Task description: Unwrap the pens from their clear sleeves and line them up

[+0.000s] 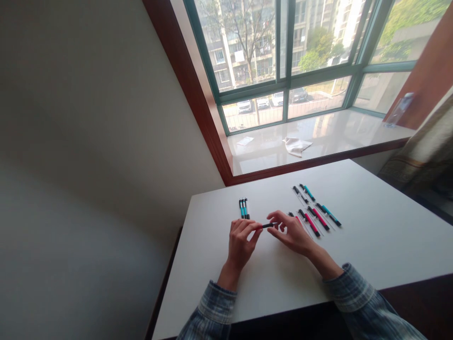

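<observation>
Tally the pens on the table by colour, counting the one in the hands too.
Blue pens in the left group: 3
Blue pens in the right group: 2
Pink pens: 3
Dark pen held between left hand and right hand: 1
Black-tipped pen, colour unclear: 1
Total: 10

White table (371, 236), matte top. At 12 o'clock of centre: three teal pens (244, 208), bundled side by side. At 2 o'clock: loose row of pink and teal pens (316, 212), laid diagonally.

Bare table (371, 236) right — pen rows (314, 212) between
</observation>
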A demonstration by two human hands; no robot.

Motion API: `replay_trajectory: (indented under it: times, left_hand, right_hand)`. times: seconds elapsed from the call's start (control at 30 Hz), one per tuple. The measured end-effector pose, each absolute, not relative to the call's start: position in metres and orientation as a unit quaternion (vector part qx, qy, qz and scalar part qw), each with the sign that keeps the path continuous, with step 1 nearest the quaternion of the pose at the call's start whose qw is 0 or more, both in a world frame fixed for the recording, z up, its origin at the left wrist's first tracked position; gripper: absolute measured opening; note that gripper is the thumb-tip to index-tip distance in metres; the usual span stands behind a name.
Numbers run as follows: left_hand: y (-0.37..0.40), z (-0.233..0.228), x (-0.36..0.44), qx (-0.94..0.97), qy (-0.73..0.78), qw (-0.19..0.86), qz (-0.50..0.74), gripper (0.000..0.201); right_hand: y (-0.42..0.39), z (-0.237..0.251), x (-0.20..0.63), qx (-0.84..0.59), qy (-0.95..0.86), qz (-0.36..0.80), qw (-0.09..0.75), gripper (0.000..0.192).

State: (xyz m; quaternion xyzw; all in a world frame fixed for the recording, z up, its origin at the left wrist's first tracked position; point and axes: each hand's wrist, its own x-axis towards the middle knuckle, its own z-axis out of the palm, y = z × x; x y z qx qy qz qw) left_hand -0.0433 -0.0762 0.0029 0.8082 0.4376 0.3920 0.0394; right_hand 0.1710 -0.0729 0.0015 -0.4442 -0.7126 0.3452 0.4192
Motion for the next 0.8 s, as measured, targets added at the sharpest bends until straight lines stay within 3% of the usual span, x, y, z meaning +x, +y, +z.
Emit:
replay_trajectory:
  times: [0.8]
  left_hand:
    - [-0.0754, 0.0028, -0.0424, 0.809, 0.434, 0.035, 0.393, 0.005]
  right_hand:
    - [-0.0729, 0.0005, 0.1732, -0.461, -0.724, 0.312, 0.406, 0.024]
